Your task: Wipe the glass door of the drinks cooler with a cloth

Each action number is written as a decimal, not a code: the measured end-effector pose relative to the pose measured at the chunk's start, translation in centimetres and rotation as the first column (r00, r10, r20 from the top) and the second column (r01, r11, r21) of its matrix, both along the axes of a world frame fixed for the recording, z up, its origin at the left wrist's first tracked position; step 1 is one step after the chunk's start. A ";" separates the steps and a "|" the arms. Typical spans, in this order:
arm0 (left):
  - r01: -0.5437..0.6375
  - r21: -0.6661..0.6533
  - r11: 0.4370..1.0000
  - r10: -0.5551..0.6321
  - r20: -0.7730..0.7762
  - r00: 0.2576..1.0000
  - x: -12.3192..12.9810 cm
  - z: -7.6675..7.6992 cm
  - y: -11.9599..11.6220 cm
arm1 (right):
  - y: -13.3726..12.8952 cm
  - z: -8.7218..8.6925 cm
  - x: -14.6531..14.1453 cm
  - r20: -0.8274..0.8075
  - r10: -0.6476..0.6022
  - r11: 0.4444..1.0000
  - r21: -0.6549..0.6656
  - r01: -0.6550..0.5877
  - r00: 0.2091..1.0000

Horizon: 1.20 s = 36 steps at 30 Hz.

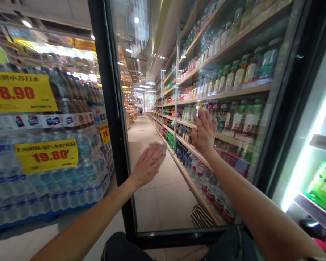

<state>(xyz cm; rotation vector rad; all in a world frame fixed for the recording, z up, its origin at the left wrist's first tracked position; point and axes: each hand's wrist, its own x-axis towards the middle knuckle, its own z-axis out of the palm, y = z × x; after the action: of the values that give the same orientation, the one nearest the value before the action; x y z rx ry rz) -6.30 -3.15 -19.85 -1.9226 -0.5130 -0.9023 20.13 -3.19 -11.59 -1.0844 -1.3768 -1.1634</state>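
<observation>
The glass door (149, 87) of a drinks cooler stands at 12 o'clock, and both arms reach up to it. The right hand (203, 134) is wide open, fingers splayed, holding nothing; the left hand (148, 165) is stretched flat, its fingertips blurred — whether it grips anything, I cannot tell. Rows of bottled drinks (233, 76) fill the shelves behind the glass; shrink-wrapped water packs (51, 185) under yellow price signs (21, 92) stand at 10 o'clock.
</observation>
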 end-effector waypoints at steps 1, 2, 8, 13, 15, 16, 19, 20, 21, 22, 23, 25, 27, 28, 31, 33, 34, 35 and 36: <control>0.022 0.000 1.000 -0.022 -0.088 0.996 0.1 -0.3 0.0 | 0.0 0.0 0.0 0.000 0.000 1.000 -0.003 0.000 1.000; 0.029 -0.008 1.000 -0.030 -0.123 0.992 0.2 -0.4 -0.1 | 0.0 0.0 0.0 0.003 0.001 1.000 -0.001 -0.001 1.000; -0.057 -0.050 0.997 0.068 0.278 0.958 0.9 1.2 -0.2 | 0.0 0.0 0.0 0.004 0.003 0.999 0.032 -0.003 1.000; 0.062 0.014 0.998 -0.060 -0.106 0.993 1.4 0.7 -0.3 | -0.1 0.0 -0.1 -0.003 0.014 1.000 -0.009 -0.014 1.000; 0.038 0.006 0.999 -0.038 -0.025 0.999 1.4 1.0 -0.1 | -0.1 0.0 -0.1 -0.001 0.014 1.000 -0.002 -0.014 1.000; 0.010 -0.004 1.000 -0.010 0.070 0.997 1.5 1.4 -0.1 | -0.1 0.0 -0.1 -0.002 0.012 1.000 0.003 -0.012 1.000; -0.025 -0.004 1.000 0.025 0.199 0.980 2.1 2.7 0.0 | 0.0 0.0 -0.2 -0.007 0.007 1.000 0.015 -0.007 1.000; -0.007 0.014 1.000 0.004 0.150 0.989 2.5 3.0 0.0 | 0.0 0.0 -0.2 -0.006 0.006 1.000 0.021 -0.006 1.000; 0.016 0.031 0.999 -0.018 0.079 0.997 2.9 3.4 0.0 | 0.0 0.0 -0.2 -0.004 0.006 1.000 0.028 -0.006 1.000; 0.035 0.042 0.998 -0.036 0.023 0.999 3.3 3.8 0.1 | 0.0 0.0 -0.2 0.003 0.006 0.999 0.040 -0.006 1.000; 0.043 0.044 0.998 -0.044 0.013 0.999 3.6 4.3 0.2 | 0.0 0.0 -0.2 0.014 0.005 0.998 0.056 -0.006 1.000; 0.021 0.031 0.999 -0.025 0.150 0.988 4.3 5.5 0.4 | 0.0 0.0 -0.2 0.032 0.001 0.997 0.083 -0.004 0.999; -0.003 0.021 1.000 -0.003 0.308 0.951 5.0 6.6 0.5 | 0.0 0.0 -0.1 0.038 -0.003 0.996 0.092 -0.001 0.999; 0.000 0.031 1.000 -0.010 0.316 0.949 5.3 6.9 0.5 | 0.1 0.0 -0.1 0.036 -0.003 0.996 0.092 -0.001 0.999; 0.054 0.082 0.995 -0.061 0.085 0.994 5.8 7.6 0.5 | 0.1 0.0 -0.1 0.023 0.002 0.996 0.090 -0.004 1.000; 0.055 0.078 0.995 -0.057 0.027 0.998 6.0 8.2 0.4 | 0.0 0.0 -0.1 0.028 0.003 0.996 0.084 -0.005 1.000; 0.035 0.063 0.997 -0.040 0.088 0.995 6.0 8.6 0.4 | 0.0 0.0 -0.1 0.032 0.003 0.997 0.078 -0.005 0.999; 0.009 0.045 0.999 -0.017 0.184 0.983 6.0 8.9 0.4 | 0.0 0.0 -0.1 0.035 0.002 0.997 0.073 -0.005 0.999; -0.012 0.027 1.000 0.004 0.277 0.961 6.0 9.1 0.3 | 0.0 0.0 -0.1 0.036 0.003 0.997 0.073 -0.005 0.999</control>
<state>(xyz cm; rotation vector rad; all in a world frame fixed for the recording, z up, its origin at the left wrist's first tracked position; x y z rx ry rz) -0.32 -2.80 -10.75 -1.7758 -0.6675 -1.1767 20.02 -3.21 -11.60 -1.0128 -1.3531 -1.2262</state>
